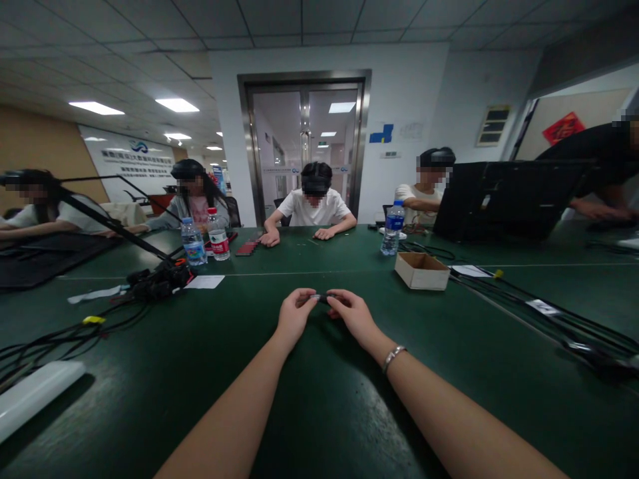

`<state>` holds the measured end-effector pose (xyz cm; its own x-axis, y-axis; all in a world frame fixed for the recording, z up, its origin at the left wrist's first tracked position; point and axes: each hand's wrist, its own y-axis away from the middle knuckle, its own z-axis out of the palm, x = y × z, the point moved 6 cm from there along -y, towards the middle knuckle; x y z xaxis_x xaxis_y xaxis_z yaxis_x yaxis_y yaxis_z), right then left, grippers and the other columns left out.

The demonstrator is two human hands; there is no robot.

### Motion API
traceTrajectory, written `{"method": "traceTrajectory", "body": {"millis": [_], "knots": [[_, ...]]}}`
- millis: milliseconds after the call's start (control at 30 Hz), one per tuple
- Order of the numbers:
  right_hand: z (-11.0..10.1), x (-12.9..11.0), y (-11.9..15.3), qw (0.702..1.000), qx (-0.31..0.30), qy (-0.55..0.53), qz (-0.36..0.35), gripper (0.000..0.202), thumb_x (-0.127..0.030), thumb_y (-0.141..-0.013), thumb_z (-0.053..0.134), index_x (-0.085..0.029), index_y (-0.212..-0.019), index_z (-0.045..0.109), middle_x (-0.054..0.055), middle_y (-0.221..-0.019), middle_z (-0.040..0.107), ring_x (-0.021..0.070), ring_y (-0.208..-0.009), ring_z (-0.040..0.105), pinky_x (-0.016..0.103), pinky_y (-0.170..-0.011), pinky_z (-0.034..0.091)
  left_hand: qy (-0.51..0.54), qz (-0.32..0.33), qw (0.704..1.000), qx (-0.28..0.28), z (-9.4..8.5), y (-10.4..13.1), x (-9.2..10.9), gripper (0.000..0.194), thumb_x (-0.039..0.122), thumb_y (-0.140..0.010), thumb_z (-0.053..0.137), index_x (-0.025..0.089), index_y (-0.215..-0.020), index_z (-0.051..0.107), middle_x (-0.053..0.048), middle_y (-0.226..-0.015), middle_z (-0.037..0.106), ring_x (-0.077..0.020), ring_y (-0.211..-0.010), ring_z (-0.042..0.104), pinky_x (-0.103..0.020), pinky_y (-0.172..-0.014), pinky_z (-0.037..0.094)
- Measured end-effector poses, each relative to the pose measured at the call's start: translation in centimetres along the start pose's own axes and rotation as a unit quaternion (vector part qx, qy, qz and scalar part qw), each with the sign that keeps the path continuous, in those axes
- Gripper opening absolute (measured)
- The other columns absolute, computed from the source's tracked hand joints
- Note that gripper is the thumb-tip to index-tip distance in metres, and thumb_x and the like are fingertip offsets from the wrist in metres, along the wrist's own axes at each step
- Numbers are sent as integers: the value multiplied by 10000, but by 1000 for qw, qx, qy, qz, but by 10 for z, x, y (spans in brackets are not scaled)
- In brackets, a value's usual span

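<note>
Both my arms reach out over the green table (319,386). Between my hands is a small, thin dark object with a silvery left end (322,299); it is too small to name for certain. My left hand (297,313) pinches its silvery end between thumb and fingers. At the dark end, my right hand (351,314) has its thumb and fingertips closed on it. The object lies roughly level, just above the tabletop, and the fingertips hide part of it. A silver bracelet (394,358) circles my right wrist.
An open cardboard box (422,271) and a water bottle (393,229) stand ahead to the right. Two bottles (194,243) stand at the left near black cables (60,342). More cables (519,313) run along the right. A person (313,203) sits opposite, hands on the table.
</note>
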<state>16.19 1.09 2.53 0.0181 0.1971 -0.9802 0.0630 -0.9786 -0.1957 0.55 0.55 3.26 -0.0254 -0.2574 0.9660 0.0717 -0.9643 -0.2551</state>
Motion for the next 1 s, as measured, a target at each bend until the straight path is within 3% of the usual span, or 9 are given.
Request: {"method": "traceTrajectory", "body": {"millis": [500,833,1000], "knots": [[1,-5,3,1000,-2,-9,-2,378,-327,-692,682,-128,-1011,638,27,-772,632,110,-599,593,254,-591,502,-10,-9,1000,-16,3,1,4,171,262,-716,674,153,-846,685,-70,-870,698,-187,-850,641,-336,-854,482],[0,-3,1,1000,10,-4,13,366,-384,-710,676,-119,-961,655,58,-789,675,106,-564,583,240,-560,487,11,5,1000,-25,3,1,7,173,172,-694,680,164,-867,685,-76,-974,688,-186,-923,636,-345,-917,462],[1,-3,1,1000,3,-1,24,336,-378,-732,656,-126,-955,660,60,-799,681,107,-570,586,235,-561,486,5,-3,1000,-23,4,3,7,199,269,-701,687,171,-875,680,-79,-980,679,-199,-951,622,-348,-901,463]]}}
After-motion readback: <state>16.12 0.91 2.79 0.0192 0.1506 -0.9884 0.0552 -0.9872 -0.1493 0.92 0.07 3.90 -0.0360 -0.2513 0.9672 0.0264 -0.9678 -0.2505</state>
